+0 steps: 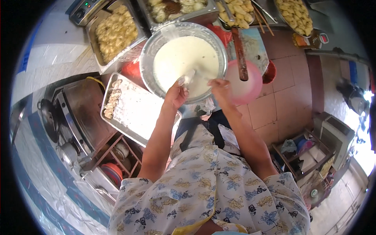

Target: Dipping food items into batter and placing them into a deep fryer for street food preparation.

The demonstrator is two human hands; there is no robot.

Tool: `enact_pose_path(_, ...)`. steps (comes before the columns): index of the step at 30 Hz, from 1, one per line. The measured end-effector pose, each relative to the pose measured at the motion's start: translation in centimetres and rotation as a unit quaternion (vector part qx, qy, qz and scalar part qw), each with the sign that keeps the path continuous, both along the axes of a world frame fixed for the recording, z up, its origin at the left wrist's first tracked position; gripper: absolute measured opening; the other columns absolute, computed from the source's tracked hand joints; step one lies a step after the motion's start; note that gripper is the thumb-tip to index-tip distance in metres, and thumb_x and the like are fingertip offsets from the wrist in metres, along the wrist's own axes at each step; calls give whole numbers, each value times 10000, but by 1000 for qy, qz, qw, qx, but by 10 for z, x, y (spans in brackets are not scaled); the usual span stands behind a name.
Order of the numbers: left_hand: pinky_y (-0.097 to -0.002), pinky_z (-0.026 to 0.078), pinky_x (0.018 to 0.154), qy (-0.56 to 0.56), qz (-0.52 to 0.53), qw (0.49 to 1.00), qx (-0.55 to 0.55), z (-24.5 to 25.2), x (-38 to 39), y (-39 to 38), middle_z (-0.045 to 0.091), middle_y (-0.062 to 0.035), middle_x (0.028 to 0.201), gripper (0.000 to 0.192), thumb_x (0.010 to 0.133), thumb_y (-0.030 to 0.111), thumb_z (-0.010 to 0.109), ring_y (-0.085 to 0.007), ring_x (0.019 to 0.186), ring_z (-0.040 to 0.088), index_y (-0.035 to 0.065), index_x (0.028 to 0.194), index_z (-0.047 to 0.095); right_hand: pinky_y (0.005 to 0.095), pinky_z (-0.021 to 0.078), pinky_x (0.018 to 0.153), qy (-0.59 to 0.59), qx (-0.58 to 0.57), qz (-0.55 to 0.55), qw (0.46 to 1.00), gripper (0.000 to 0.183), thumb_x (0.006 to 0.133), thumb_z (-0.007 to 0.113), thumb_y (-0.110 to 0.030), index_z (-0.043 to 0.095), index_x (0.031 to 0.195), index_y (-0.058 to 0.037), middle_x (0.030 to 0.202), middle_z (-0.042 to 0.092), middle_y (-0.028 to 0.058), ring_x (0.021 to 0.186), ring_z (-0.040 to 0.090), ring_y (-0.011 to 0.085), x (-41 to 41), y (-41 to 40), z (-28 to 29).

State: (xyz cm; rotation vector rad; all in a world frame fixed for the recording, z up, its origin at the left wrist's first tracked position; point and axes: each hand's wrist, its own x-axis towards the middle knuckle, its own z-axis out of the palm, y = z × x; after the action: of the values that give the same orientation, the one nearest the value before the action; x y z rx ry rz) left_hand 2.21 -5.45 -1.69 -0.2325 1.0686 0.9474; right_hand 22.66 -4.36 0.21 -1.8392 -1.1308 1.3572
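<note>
A wide metal basin (144,60) of pale, creamy batter (185,54) stands in front of me. My left hand (177,93) is over its near rim, thumb and fingers pinched on a small, pale, batter-coated piece (188,78); what it is cannot be made out. To its right, my right hand (221,90) is above the basin's near right edge with curled fingers, blurred by motion. Whether it grips anything is unclear. Between both hands a greyish blur lies over the batter. Left of the basin, a metal tray (138,113) carries a row of lumpy brownish pieces (113,101) along its left side.
Beyond the basin are a fryer (117,33) with frying pieces in oil and a second frying vat (176,13). Platters of golden fried pieces (236,11) stand farther back. A wooden handle (240,55) juts over a pink basin (246,83) at right. A wooden rack (305,154) stands behind.
</note>
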Motion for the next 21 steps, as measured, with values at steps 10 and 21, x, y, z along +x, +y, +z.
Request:
enact_pose_path(10,-190,414,492,218,-46,969,110,46,-60,119,610,5,843,226,979,225,502,-75,571,493,130,1141,629,334,435,573,-21,-39,82,996,269,853,629,-281,726,857,-29,663,625,120,596,575,182,25,-19,-23)
enact_pose_path(21,-224,372,459,379,-95,909,141,62,-81,277,578,-3,779,179,931,231,622,-88,570,496,86,1035,632,354,421,549,-12,26,119,992,227,878,568,-137,602,720,23,613,550,151,553,553,238,42,-13,-19)
